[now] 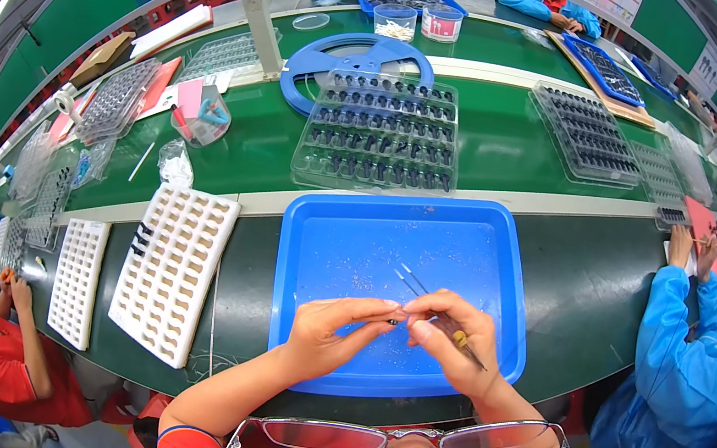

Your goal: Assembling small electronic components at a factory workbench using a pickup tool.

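Above a shallow blue tray [393, 243], my two hands meet at the fingertips. My left hand [334, 327] pinches a tiny dark part [396, 321], too small to name. In my right hand [460, 337] lies a pair of tweezers [415, 281], tips pointing away up and left, with the rear end sticking out past the palm. The right thumb and forefinger also come up to the small part; whether they grip it is hard to see. Fine pale crumbs are scattered over the tray's floor.
Left of the tray lies a white foam tray [188, 245] holding a few black pieces, with another white tray [78, 280] beyond. Ahead stand a clear blister tray of black parts [382, 126] and a blue reel [306, 77]. Co-workers sit left, right and opposite.
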